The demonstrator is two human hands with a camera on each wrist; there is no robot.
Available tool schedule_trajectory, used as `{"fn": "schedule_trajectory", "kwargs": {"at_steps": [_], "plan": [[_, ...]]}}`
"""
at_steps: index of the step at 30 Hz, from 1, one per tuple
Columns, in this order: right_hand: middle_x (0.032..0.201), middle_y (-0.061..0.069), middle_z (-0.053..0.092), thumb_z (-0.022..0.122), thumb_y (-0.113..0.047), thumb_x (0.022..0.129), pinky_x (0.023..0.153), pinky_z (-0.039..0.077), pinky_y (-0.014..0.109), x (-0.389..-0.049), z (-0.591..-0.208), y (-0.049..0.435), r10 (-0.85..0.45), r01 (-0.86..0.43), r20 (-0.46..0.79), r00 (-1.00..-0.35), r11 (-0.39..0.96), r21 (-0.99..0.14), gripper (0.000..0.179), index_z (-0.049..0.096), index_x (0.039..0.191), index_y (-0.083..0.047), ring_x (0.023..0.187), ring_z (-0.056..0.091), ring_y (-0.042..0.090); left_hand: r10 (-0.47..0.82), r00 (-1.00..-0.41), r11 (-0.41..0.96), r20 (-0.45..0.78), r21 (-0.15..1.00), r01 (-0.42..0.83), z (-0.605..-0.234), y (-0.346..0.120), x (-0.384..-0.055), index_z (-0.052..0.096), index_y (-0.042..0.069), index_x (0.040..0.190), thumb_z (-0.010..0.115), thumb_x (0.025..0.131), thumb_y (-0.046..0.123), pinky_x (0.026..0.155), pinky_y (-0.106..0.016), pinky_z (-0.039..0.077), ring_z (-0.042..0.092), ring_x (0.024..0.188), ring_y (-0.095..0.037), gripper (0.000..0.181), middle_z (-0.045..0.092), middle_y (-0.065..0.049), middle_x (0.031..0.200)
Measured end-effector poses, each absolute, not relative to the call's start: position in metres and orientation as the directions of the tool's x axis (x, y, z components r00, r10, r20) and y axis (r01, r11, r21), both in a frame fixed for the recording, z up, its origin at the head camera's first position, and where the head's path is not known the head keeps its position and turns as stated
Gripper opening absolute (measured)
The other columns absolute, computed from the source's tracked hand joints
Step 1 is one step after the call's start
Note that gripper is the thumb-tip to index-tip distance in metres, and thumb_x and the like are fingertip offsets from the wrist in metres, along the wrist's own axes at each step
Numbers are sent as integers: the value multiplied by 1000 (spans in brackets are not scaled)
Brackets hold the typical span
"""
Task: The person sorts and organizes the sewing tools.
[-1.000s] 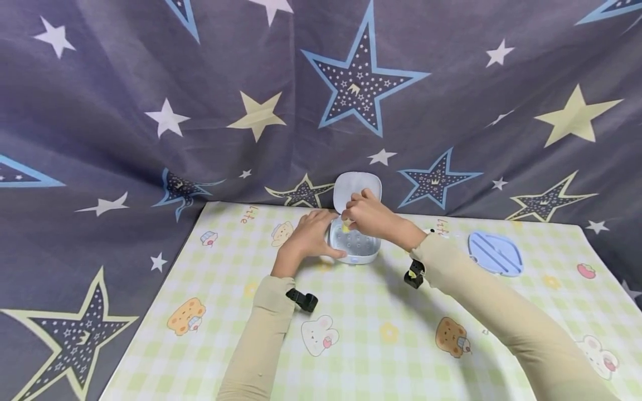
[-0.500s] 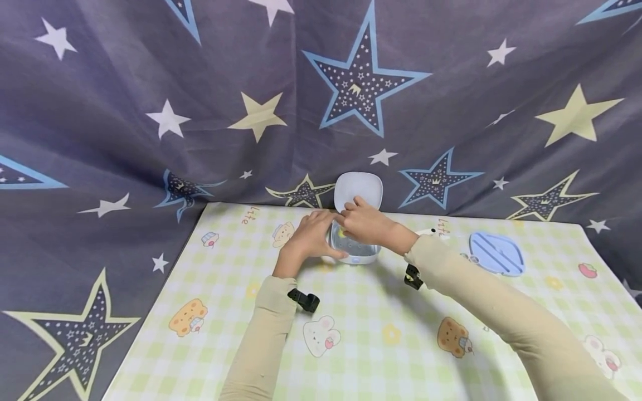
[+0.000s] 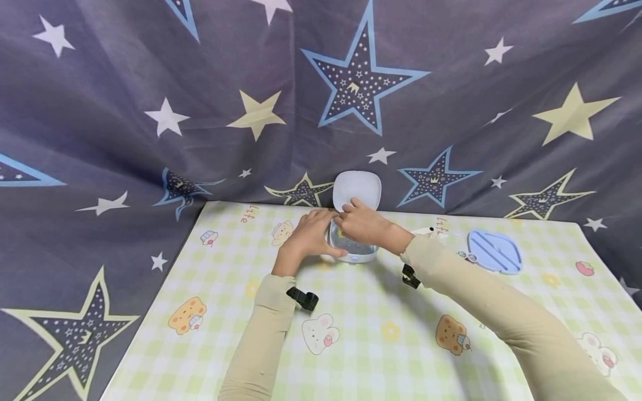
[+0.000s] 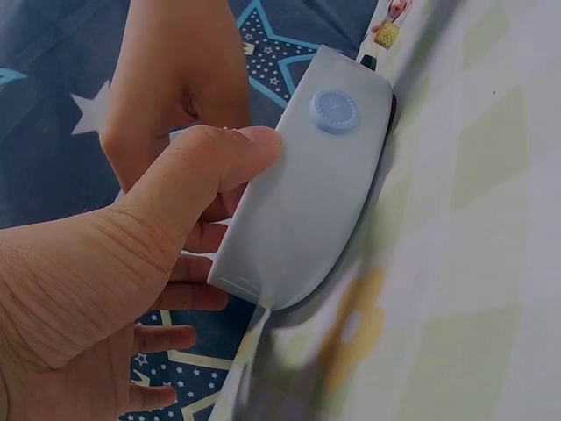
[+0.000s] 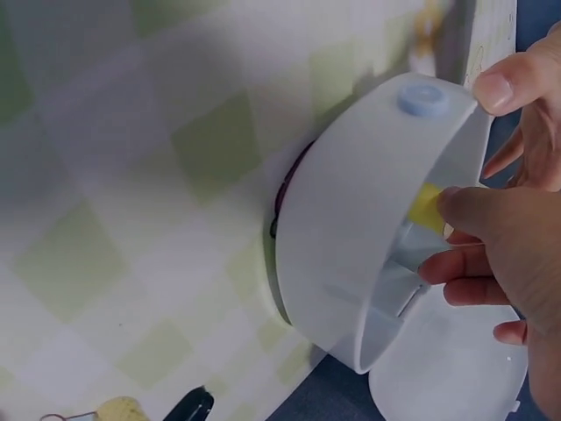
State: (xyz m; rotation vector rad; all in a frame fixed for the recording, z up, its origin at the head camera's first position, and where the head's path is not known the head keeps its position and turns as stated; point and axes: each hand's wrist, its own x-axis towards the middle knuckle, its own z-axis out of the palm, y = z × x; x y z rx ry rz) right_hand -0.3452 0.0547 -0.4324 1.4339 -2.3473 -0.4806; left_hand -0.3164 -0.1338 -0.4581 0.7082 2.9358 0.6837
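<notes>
A small pale blue-grey box (image 3: pixel 359 256) with a round blue button stands at the back of the table, its hinged lid (image 3: pixel 357 186) raised behind it. My left hand (image 3: pixel 313 236) holds the box at its left side, the thumb on the front wall near the rim and the fingers around the far side. Over the opening is my right hand (image 3: pixel 365 224), its thumb and fingers pinching a small yellow piece (image 5: pixel 426 208) inside the box. Most of that piece is covered by the fingers, so I cannot tell its kind. Raised dots show on the box's floor.
A light blue oval tray (image 3: pixel 495 252) with diagonal slots lies on the right, small round trinkets (image 3: pixel 468 257) at its left edge. A white stick with a black tip (image 3: pixel 425 230) lies behind my right forearm. The starred curtain (image 3: pixel 225 111) hangs behind the table.
My right hand has shifted slightly left and lower into the box with the yellow piece. My left hand and the box stay where they were.
</notes>
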Motion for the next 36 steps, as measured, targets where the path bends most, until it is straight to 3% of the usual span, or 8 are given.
{"fn": "schedule_trajectory", "kwargs": {"at_steps": [13,20,28,36], "plan": [[98,4,76,71,-33,94,85,43,40,-344,-440,53,-894,-776,134,-427,438,454,27,68,111,-11,91,63,23,443,-895,795,51,439,418,-459,-135,-317,42,13,153,86,73,57,124,-55,26,32,150,-34,101,43,-9,159],[108,5,73,65,-33,99,89,43,41,-344,-446,55,-876,-773,108,-471,468,429,29,62,118,-11,98,61,25,442,-896,799,40,437,413,-460,-134,-317,41,13,154,86,73,57,125,-55,25,32,151,-34,103,42,-8,160],[110,6,70,64,-32,99,89,44,41,-345,-451,57,-866,-766,133,-482,490,416,29,61,117,-10,99,60,25,443,-895,798,48,433,418,-461,-133,-318,42,13,154,86,72,57,124,-55,26,33,150,-34,103,43,-9,159],[103,4,69,66,-33,97,86,40,40,-343,-451,59,-869,-763,189,-457,492,419,27,60,110,-9,92,58,24,443,-894,796,67,428,427,-461,-134,-319,45,13,152,87,71,57,123,-54,28,35,148,-33,101,46,-9,157]]}}
